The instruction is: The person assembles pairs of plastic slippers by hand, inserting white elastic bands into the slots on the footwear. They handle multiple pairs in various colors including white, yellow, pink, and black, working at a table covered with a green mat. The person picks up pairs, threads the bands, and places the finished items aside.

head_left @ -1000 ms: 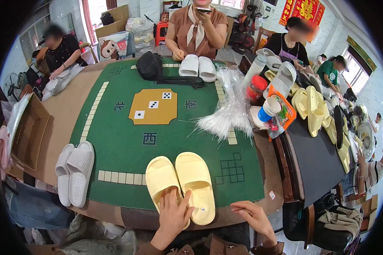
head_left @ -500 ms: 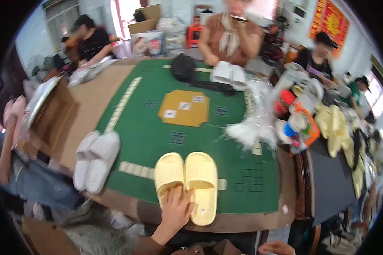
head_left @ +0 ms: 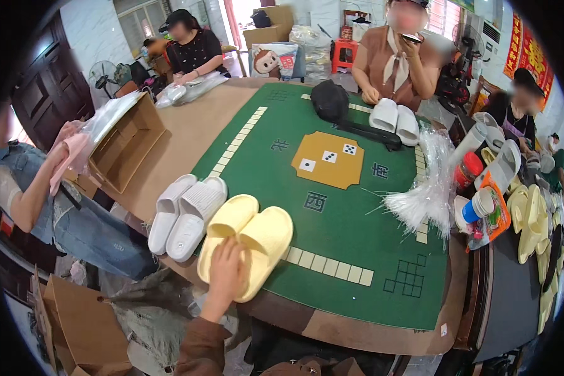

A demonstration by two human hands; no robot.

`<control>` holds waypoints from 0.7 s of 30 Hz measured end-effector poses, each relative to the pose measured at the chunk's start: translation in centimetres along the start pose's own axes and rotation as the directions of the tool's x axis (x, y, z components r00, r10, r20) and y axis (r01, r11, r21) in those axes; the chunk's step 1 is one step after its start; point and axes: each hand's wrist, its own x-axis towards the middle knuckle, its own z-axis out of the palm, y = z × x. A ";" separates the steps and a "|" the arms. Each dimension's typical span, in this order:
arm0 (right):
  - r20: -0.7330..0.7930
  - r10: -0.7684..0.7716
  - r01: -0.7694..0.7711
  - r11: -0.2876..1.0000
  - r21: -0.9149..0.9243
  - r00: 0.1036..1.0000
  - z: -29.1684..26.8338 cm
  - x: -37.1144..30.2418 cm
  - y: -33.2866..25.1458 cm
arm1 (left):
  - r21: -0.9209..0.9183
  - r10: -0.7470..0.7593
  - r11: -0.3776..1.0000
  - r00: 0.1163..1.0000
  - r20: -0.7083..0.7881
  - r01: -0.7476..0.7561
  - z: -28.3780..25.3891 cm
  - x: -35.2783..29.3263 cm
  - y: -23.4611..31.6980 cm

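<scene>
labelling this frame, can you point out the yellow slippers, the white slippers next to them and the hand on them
yellow slippers (head_left: 266,235), head view, upper of the right slipper
white slippers (head_left: 191,213), head view, ribbed strap
left hand (head_left: 225,276), head view, back of the hand

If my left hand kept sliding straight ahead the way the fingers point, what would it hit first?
Your left hand already rests on the heel end of the yellow slippers. Going on, it would run along their soles toward the toes, then probably onto the green table mat; depth is hard to judge.

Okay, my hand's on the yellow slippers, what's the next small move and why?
Probably close the left hand around the heel ends of the yellow slippers and lift them together: it rests flat on the pair, which lies side by side at the table's near edge.
</scene>
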 end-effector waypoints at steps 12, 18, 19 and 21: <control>0.247 0.029 -0.171 0.797 0.580 0.969 4.7 -6.4 -2.4 | 0.062 -0.090 0.994 0.996 0.002 0.090 -2.3 -0.5 4.2; 0.152 0.065 -0.152 0.721 0.676 0.986 6.5 -8.9 -5.2 | 0.148 0.126 0.980 0.990 0.065 -0.134 -2.4 -1.8 6.1; 0.064 0.048 -0.077 0.796 0.600 0.997 6.9 -9.7 -6.1 | 0.162 0.162 0.972 0.984 0.074 -0.172 -2.4 -2.0 5.7; 0.128 0.059 -0.126 0.780 0.613 0.990 6.2 -8.2 -3.6 | 0.163 0.211 0.961 0.974 0.083 -0.223 -2.6 -1.8 6.3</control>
